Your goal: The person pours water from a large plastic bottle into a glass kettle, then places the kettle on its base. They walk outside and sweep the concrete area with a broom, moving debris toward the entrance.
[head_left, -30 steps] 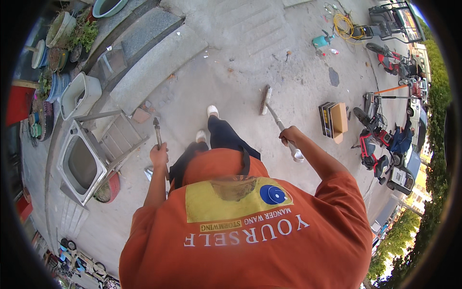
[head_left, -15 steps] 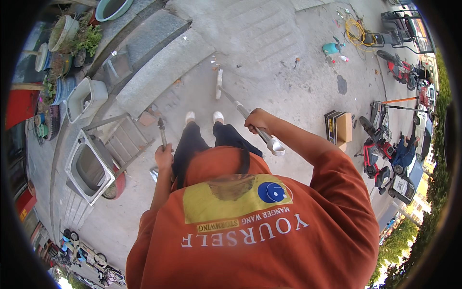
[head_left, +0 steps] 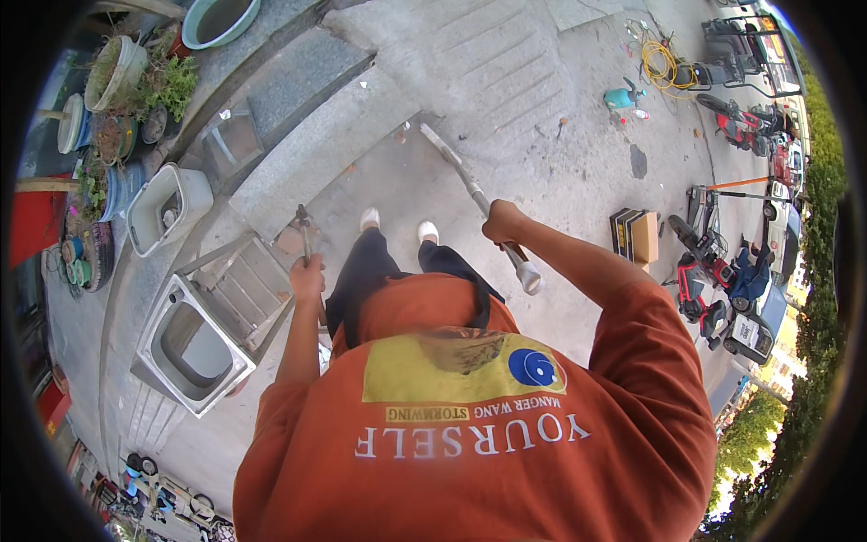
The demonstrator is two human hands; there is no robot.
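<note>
My left hand (head_left: 308, 275) is closed around the handle of a hammer (head_left: 305, 237), its dark head pointing away from me above the ground. On the other side, my right hand (head_left: 504, 224) grips a long grey metal pole (head_left: 468, 181). The pole slants from its narrow, pale far end at the upper left to a thick, rounded near end (head_left: 531, 279) beside my wrist. Whether the far end touches the concrete, I cannot tell. My feet in pale shoes (head_left: 426, 232) stand between the two tools.
Left of me, a metal sink (head_left: 217, 379) leans by a slatted frame (head_left: 239, 294), with a white tub (head_left: 206, 190) and potted plants (head_left: 170, 86) farther off. An open cardboard box (head_left: 644, 239), a green spray bottle (head_left: 621, 98), yellow cable (head_left: 664, 63) and scooters (head_left: 700, 280) are at right.
The pole has turned: its far end, seen as a pale bar lying crosswise before, now lines up with the shaft. My right hand has shifted slightly right. My left hand still holds the hammer.
</note>
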